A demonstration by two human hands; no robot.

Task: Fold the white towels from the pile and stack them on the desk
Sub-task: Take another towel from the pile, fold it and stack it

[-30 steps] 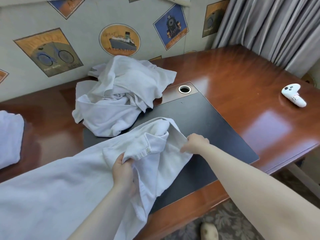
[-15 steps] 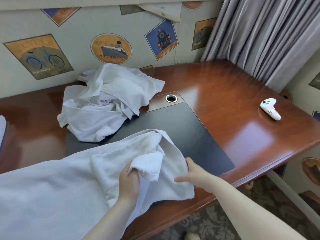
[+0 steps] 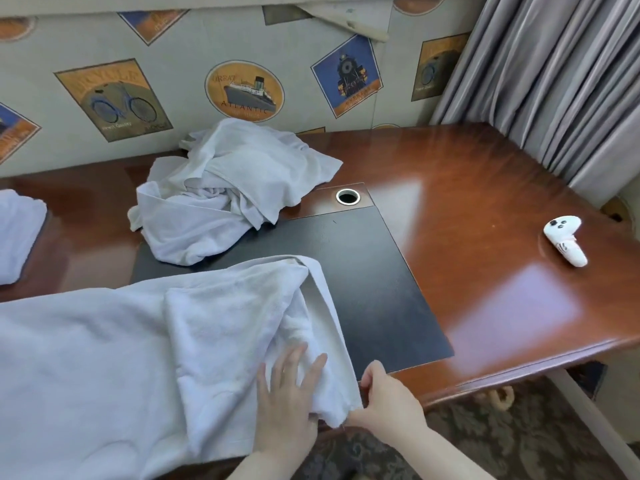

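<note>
The towel (image 3: 104,368) spread at the desk's (image 3: 485,271) near left corner runs out of view at the left and bottom edges. A folded towel (image 3: 17,233) at the left end is cut off too. The right hand's (image 3: 388,400) fingertips are tucked under the towel's corner, unseen

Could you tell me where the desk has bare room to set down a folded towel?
Bare wood lies between the black mat and the controller, and behind them up to the curtain. The left is crowded: pile, spread towel, both hands.
</note>
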